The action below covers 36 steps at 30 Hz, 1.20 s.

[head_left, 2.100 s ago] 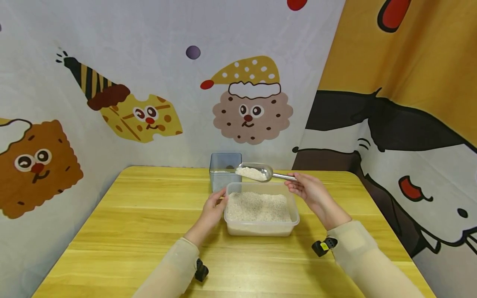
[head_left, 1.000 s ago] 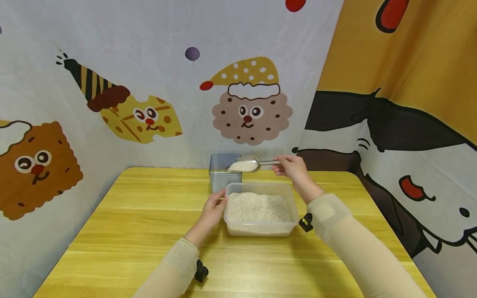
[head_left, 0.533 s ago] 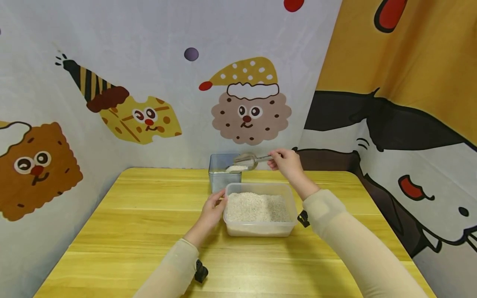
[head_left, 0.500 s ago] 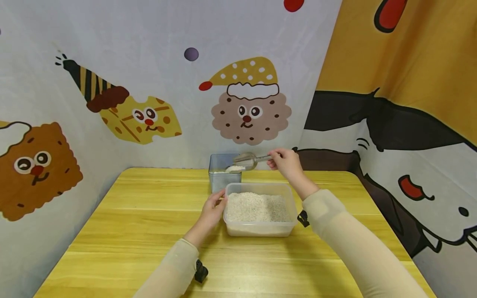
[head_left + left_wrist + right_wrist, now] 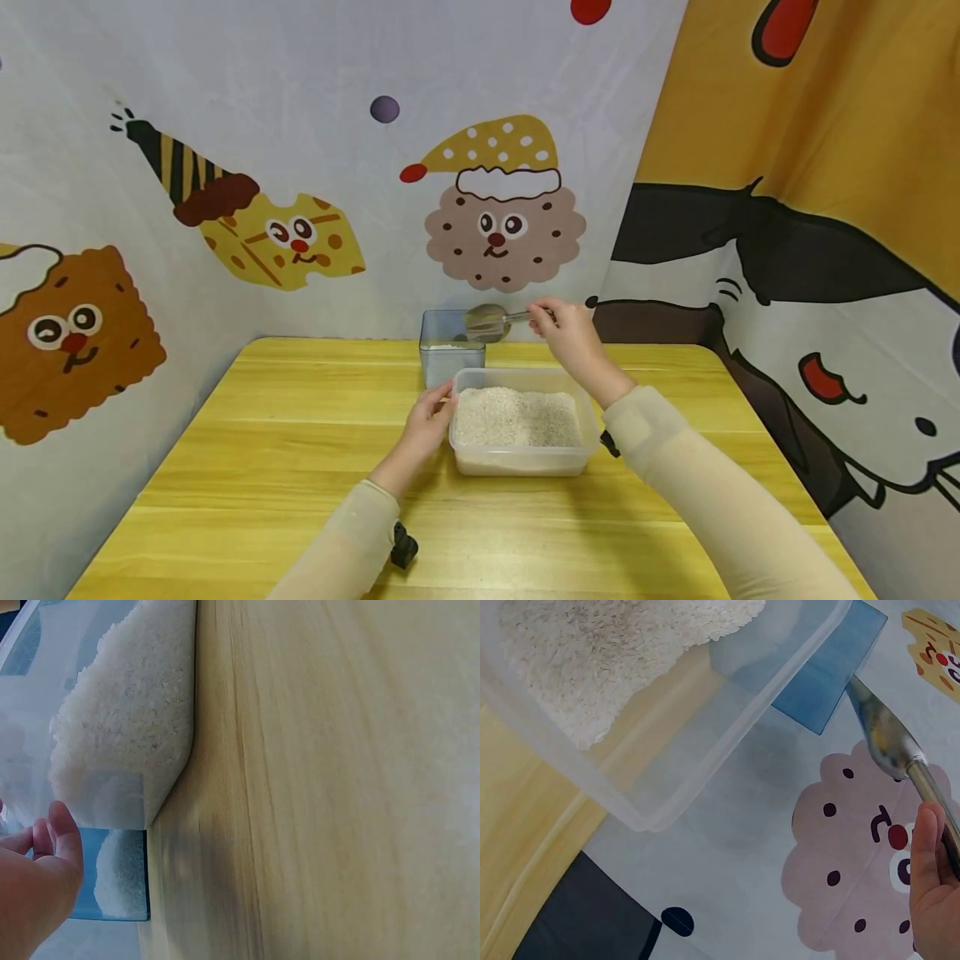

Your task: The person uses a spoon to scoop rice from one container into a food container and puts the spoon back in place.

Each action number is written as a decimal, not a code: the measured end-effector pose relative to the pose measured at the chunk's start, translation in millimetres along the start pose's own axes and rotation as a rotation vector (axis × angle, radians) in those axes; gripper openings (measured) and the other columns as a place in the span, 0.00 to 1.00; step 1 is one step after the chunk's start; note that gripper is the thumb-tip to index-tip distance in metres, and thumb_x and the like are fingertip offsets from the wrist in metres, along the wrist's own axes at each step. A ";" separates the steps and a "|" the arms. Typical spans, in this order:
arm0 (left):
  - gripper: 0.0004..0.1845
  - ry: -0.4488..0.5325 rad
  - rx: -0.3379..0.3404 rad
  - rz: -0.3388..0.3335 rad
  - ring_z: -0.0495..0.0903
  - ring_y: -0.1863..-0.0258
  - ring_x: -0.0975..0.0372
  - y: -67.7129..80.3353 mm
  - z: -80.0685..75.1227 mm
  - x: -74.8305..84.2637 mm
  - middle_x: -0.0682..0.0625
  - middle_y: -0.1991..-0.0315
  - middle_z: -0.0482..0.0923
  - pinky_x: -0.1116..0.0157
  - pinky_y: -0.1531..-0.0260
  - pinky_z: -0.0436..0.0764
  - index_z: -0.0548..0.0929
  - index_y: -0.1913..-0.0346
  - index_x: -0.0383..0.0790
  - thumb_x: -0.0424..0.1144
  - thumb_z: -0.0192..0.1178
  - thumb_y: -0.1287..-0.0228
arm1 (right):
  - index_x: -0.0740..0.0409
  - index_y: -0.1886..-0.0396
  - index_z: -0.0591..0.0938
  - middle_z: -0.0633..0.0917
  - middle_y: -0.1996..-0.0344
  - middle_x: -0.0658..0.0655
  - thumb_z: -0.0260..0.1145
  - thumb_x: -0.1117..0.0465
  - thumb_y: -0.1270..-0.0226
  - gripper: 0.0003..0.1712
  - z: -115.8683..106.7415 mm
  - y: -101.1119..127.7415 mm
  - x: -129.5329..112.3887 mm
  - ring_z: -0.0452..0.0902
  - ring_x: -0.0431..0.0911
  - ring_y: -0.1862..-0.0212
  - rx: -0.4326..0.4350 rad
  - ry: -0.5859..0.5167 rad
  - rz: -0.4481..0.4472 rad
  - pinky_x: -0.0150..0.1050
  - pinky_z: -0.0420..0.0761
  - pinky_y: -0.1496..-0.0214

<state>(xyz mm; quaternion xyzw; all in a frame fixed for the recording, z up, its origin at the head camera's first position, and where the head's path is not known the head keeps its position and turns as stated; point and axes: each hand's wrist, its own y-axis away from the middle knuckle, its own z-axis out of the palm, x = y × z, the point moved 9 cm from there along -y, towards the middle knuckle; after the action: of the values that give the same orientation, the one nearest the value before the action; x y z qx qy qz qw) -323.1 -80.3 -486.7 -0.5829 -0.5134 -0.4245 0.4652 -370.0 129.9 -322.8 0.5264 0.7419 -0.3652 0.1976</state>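
Note:
My right hand [image 5: 568,333] grips the handle of a metal scoop [image 5: 487,323] above the right side of a blue, see-through container [image 5: 452,367] at the back of the table. The bowl is tipped over, its rounded back showing. In the right wrist view the scoop [image 5: 889,739] slants toward the blue container [image 5: 829,675]. White rice [image 5: 120,877] lies inside that container in the left wrist view. In front stands a clear plastic box [image 5: 517,462] holding a large heap of rice [image 5: 517,417]. My left hand [image 5: 427,425] holds this box at its left back corner.
Both containers stand on a yellow wood-grain table [image 5: 300,467], close together, the box partly in front of the blue one. A cloth [image 5: 315,67] printed with cartoon figures hangs behind the table and along its sides.
My right hand has moved left and back with the scoop, from over the box to over the blue container. The scoop has turned over and its rice has left it. My left hand stays put.

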 end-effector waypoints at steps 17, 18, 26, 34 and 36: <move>0.22 0.012 -0.003 -0.027 0.74 0.49 0.50 0.6 0.2 0.9 0.38 0.47 0.70 0.72 0.56 0.74 0.69 0.35 0.30 0.34 0.51 0.29 | 0.73 0.47 0.77 0.86 0.75 0.52 0.52 0.59 0.26 0.20 -1.2 17.1 53.0 0.83 0.38 0.72 -0.009 -0.580 0.413 0.31 0.82 0.66; 0.22 0.015 -0.004 -0.022 0.74 0.49 0.50 0.8 0.3 1.3 0.38 0.47 0.70 0.73 0.57 0.74 0.69 0.35 0.29 0.34 0.51 0.29 | 0.73 0.46 0.76 0.85 0.76 0.51 0.51 0.59 0.25 0.21 -0.6 20.2 56.7 0.83 0.38 0.72 -0.014 -0.620 0.443 0.30 0.82 0.66; 0.23 0.026 -0.033 -0.017 0.73 0.49 0.45 13.5 -2.9 32.6 0.31 0.47 0.68 0.77 0.60 0.71 0.65 0.36 0.21 0.30 0.50 0.30 | 0.75 0.41 0.69 0.85 0.76 0.48 0.49 0.59 0.24 0.24 0.6 41.3 75.2 0.82 0.38 0.70 -0.069 -0.764 0.545 0.27 0.81 0.65; 0.23 0.022 -0.040 -0.012 0.73 0.49 0.46 14.6 -1.9 36.5 0.31 0.47 0.68 0.78 0.61 0.71 0.65 0.36 0.21 0.30 0.50 0.30 | 0.76 0.40 0.68 0.85 0.73 0.48 0.48 0.58 0.24 0.25 -3.5 62.9 84.1 0.80 0.36 0.69 -0.104 -0.769 0.522 0.27 0.80 0.63; 0.23 0.021 -0.041 -0.004 0.74 0.50 0.45 12.1 -0.8 31.5 0.31 0.48 0.68 0.77 0.61 0.72 0.65 0.37 0.20 0.30 0.49 0.30 | 0.76 0.40 0.68 0.85 0.73 0.47 0.48 0.58 0.24 0.25 -5.7 68.9 87.6 0.80 0.35 0.69 -0.099 -0.779 0.513 0.27 0.81 0.63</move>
<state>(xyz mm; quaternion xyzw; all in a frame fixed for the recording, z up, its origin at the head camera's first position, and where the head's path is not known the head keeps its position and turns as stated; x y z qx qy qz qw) -307.5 -75.2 -457.2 -0.5866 -0.5010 -0.4420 0.4577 -338.0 202.3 -401.5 0.5064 0.4750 -0.4390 0.5703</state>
